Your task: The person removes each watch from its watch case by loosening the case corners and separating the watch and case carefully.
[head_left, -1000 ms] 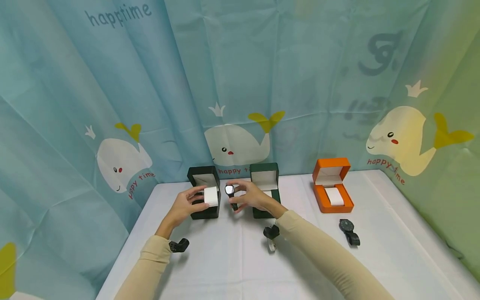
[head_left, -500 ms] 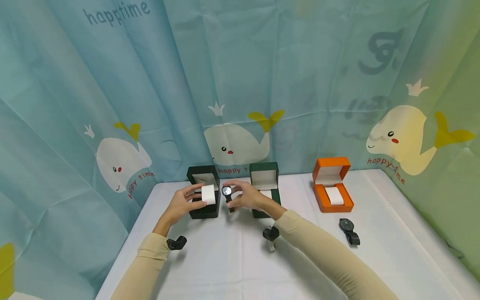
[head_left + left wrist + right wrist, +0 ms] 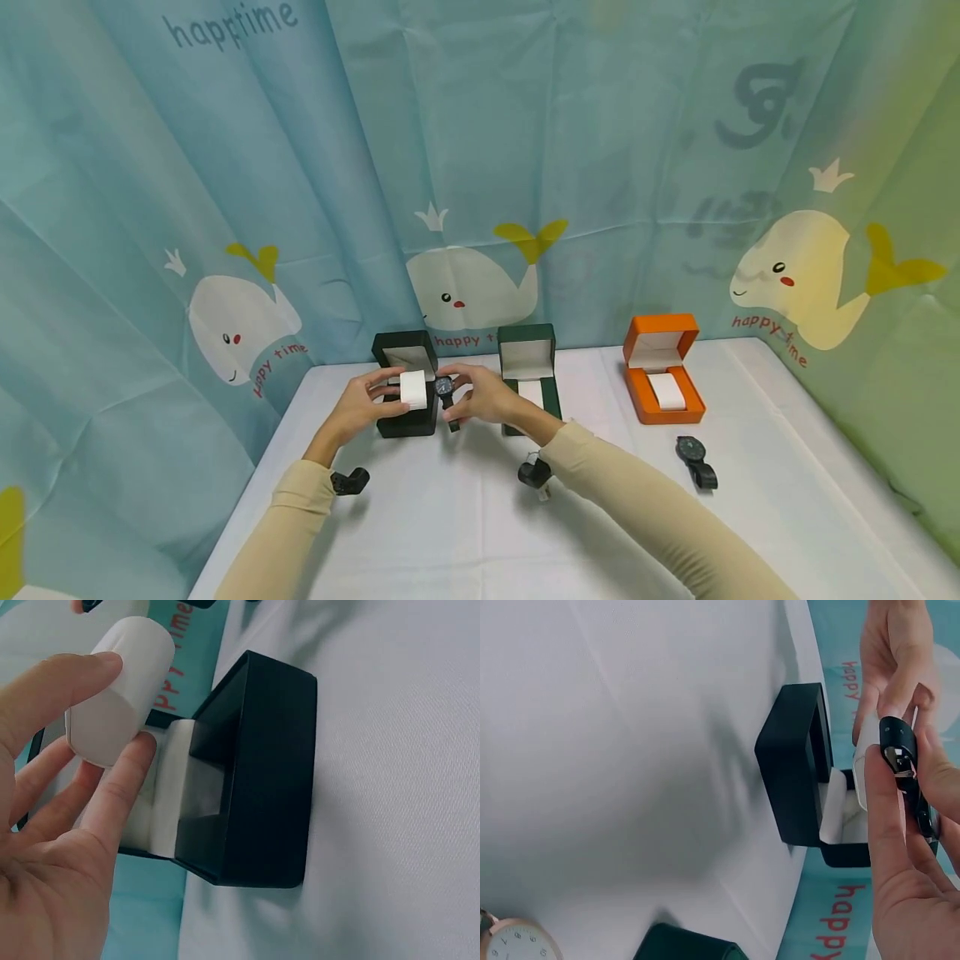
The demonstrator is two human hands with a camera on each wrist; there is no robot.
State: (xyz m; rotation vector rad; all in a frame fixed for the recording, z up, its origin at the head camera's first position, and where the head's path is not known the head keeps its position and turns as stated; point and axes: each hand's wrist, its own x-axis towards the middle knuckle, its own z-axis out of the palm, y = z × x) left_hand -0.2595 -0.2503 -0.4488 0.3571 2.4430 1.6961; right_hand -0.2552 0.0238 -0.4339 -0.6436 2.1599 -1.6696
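In the head view my left hand (image 3: 354, 415) pinches a white watch cushion (image 3: 413, 390) between thumb and fingers, in front of an open black watch box (image 3: 407, 426). From the left wrist view, the cushion (image 3: 124, 690) is a smooth rounded roll held above the box (image 3: 274, 772), whose inside shows a bare recess. My right hand (image 3: 487, 398) holds a black-strapped watch (image 3: 447, 392) by thumb and fingers, close beside the cushion. Its strap and buckle (image 3: 900, 761) face the right wrist camera, overlapping the cushion there.
A green watch box (image 3: 527, 358) and an orange one (image 3: 648, 408) stand open, each with a white cushion. A black watch (image 3: 694, 461) lies before the orange box. Another watch (image 3: 521, 941), with a pale dial, lies near my right wrist. A curtain (image 3: 630, 167) hangs behind.
My right hand has carried the watch left, right up to the cushion. The left hand has shifted slightly left with the cushion. More of the green box's cushion shows.
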